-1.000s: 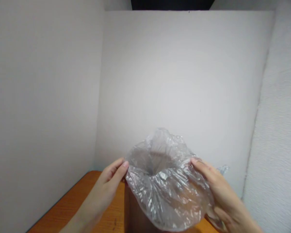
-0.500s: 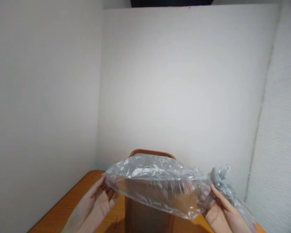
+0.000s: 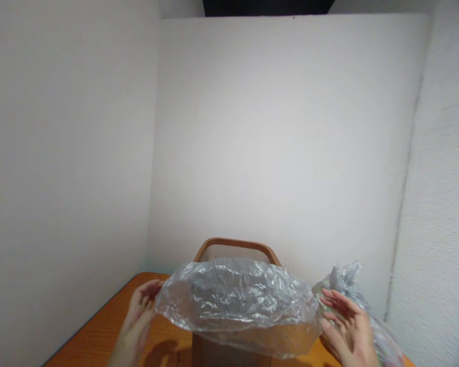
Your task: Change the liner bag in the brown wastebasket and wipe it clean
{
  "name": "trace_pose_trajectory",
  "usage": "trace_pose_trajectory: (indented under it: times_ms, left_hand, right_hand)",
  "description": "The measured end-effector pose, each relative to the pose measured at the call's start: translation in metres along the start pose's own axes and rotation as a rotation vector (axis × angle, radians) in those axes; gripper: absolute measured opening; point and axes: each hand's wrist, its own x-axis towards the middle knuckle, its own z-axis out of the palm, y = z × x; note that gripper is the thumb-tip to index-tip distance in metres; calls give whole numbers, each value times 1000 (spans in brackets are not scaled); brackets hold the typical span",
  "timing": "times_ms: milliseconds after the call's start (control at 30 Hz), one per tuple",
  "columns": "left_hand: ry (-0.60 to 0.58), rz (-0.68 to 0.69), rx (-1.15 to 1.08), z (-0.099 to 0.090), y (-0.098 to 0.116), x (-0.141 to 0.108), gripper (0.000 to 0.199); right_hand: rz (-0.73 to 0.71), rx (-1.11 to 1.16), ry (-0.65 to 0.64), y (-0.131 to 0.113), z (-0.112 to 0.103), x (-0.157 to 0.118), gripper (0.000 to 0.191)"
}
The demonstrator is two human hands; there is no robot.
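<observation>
A clear, crinkled plastic bag [image 3: 240,293] spans the space between my hands, puffed out over the brown bin [image 3: 229,351]. My left hand [image 3: 137,313] is at the bag's left edge, its fingers curled and partly out of sight around the film. At the right edge, my right hand [image 3: 348,326] has its fingertips and thumb on the film, fingers bent and a little apart. The bin's raised brown rim or handle [image 3: 239,242] shows behind the bag. Most of the bin's mouth is covered by the plastic.
A knotted, see-through plastic bag [image 3: 346,280] stands behind my right hand, its contents unclear. Everything rests on an orange-brown wooden table [image 3: 103,331]. White walls [image 3: 283,137] close in the left, back and right.
The bag has puffed wider and sunk slightly. My left hand has shifted left and turned more upright; my right hand has turned, its fingers loosening and spreading.
</observation>
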Motion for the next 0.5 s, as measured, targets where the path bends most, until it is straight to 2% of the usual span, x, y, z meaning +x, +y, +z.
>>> trace_pose_trajectory:
  times_ms: [67, 100, 167, 200, 267, 333, 400, 500]
  left_hand:
    - [-28, 306, 173, -6, 5, -4, 48]
    - [-58, 454, 274, -8, 6, -4, 53]
    - [-95, 680, 495, -11, 10, -2, 55]
    - [-106, 741, 606, -12, 11, 0, 52]
    - [-139, 781, 783, -12, 18, 7, 38]
    - [-189, 763, 854, -8, 29, 14, 20]
    - [-227, 710, 806, 0, 44, 21, 8]
    - [-251, 547, 656, 21, 65, 32, 10]
  right_hand:
    - [-257, -104, 6, -16, 2, 2, 61]
    - [-352, -177, -38, -24, 4, 3, 55]
    - [-457, -317, -149, -38, 9, 6, 38]
    - [-466, -368, -201, -43, 10, 8, 29]
    - [-432, -402, -267, -50, 12, 13, 13]
    - [-370, -338, -309, -55, 14, 21, 7]
    - [-241, -213, -359, -61, 18, 30, 11]
    - [60, -24, -402, -71, 31, 48, 21]
